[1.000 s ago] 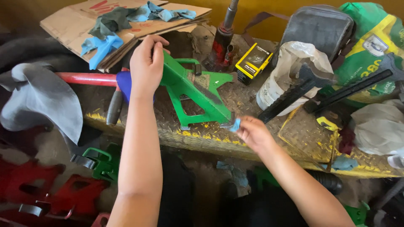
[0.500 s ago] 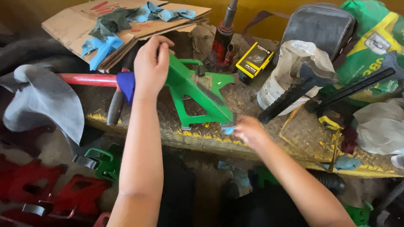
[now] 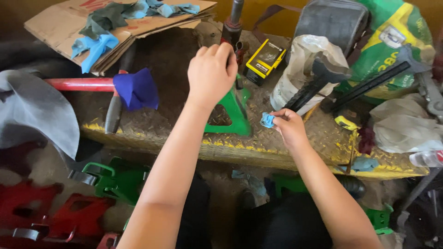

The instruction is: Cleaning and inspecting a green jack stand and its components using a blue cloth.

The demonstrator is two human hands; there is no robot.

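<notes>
Green metal stand point(image 3: 233, 115) upright on yellow-edged checker-plate tabletop point(image 3: 152, 133), left hand point(image 3: 212, 74) closed over its top, fingers curled down. Right hand point(image 3: 288, 127) just beside stand's base, fingers pinched narrow on small crumpled blue rag point(image 3: 266, 120). Red bar point(image 3: 78, 84) with dark blue cloth point(image 3: 136, 90) lies left of stand. Yellow-black box point(image 3: 264, 62), grey plastic bag point(image 3: 300, 64), flattened cardboard point(image 3: 64, 20) behind. More green and red stands point(image 3: 37, 207) on floor below.

Left hand point(image 3: 211, 74) grips the green stand point(image 3: 233, 114); right hand point(image 3: 288, 125) pinches a small blue rag point(image 3: 267, 120)
</notes>
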